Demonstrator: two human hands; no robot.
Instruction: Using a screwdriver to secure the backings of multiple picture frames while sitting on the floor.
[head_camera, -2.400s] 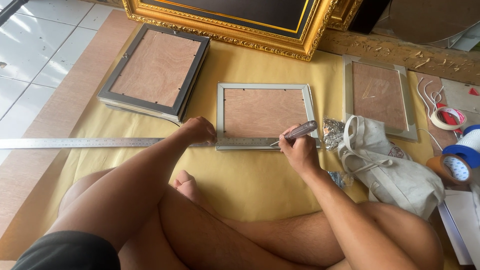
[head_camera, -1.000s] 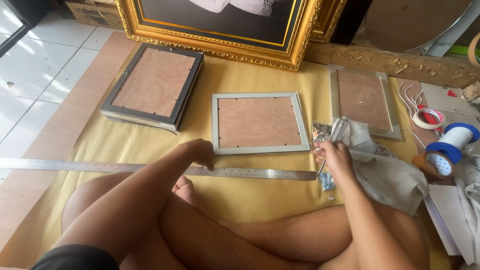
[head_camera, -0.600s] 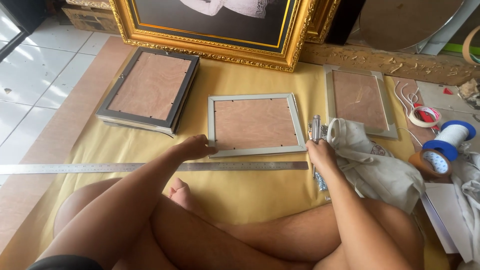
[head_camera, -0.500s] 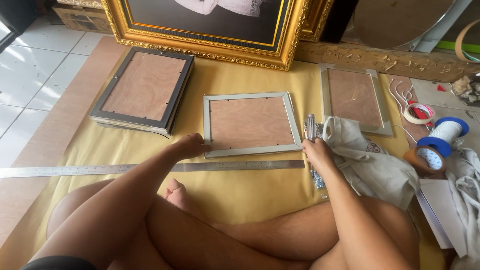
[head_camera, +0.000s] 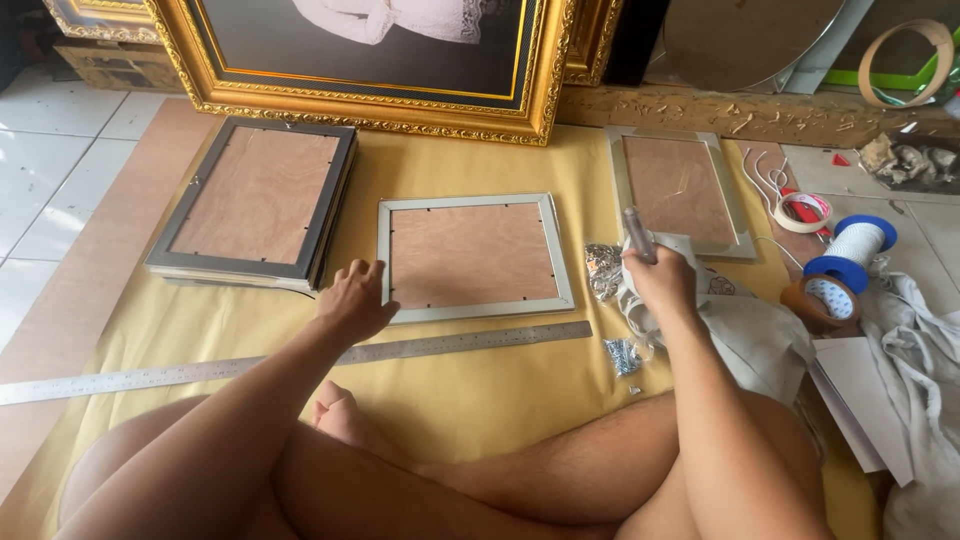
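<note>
Since a moment before, both hands had shifted: my left hand (head_camera: 355, 298) had slid to the lower left corner of the pale grey frame (head_camera: 473, 256), fingers spread flat and gripping nothing, while my right hand (head_camera: 662, 282) had lifted the grey knife (head_camera: 640, 236) upright in a closed fist beside the frame's right edge. That frame lay face down on the yellow paper (head_camera: 480, 390), just above the long steel ruler (head_camera: 300, 360), with the dark frame (head_camera: 255, 203) to its left.

small silver-grey frame (head_camera: 474, 258) lies face down on yellow paper, brown backing board up, left edge under left hand (head_camera: 352, 300). grey pen-like tool (head_camera: 639, 235) stands tilted in right hand (head_camera: 662, 280), just right of frame, tip up.
</note>
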